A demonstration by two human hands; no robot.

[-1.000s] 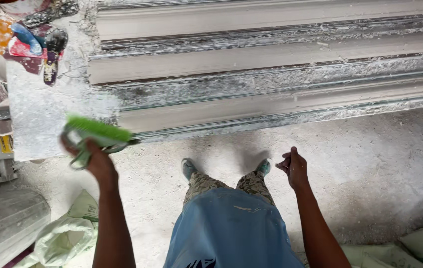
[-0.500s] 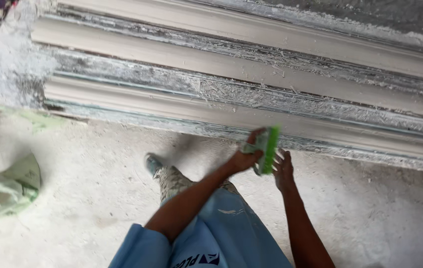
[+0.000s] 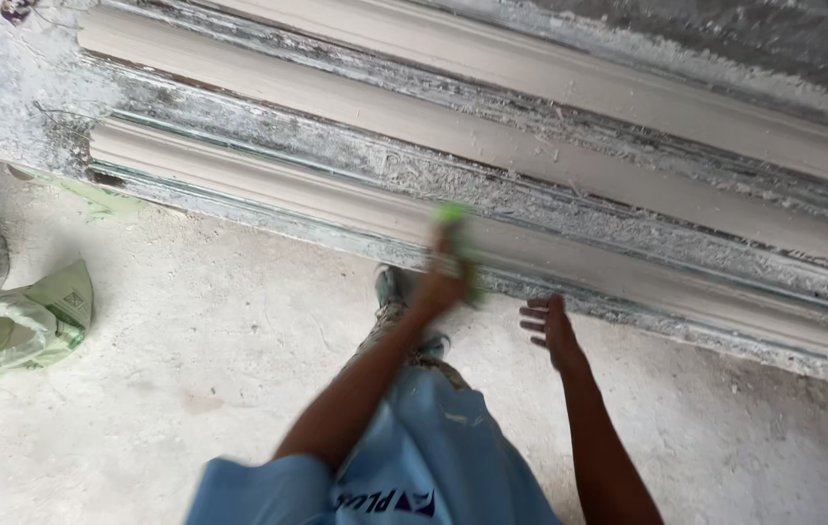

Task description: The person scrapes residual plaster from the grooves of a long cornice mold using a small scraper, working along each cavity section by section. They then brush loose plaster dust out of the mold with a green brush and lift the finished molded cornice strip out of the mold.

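Observation:
My left hand [image 3: 438, 282] is blurred with motion and closed around a green brush [image 3: 455, 233], which it holds against the nearest of three long pale plaster mouldings [image 3: 268, 190] lying on a dusty bench. My right hand [image 3: 550, 331] hangs just to the right of it, fingers spread and holding nothing, close to the bench's front edge [image 3: 647, 311]. My feet in green shoes [image 3: 390, 287] stand below the hands.
Two more long mouldings [image 3: 492, 126] lie further back on the bench, with plaster crumbs between them. A green and white sack [image 3: 16, 326] lies on the dusty floor [image 3: 190, 369] at the left.
My view has swung right along the bench. The left hand carried the green brush from the far left over to the nearest moulding, and the right hand has dropped slightly away from the brush.

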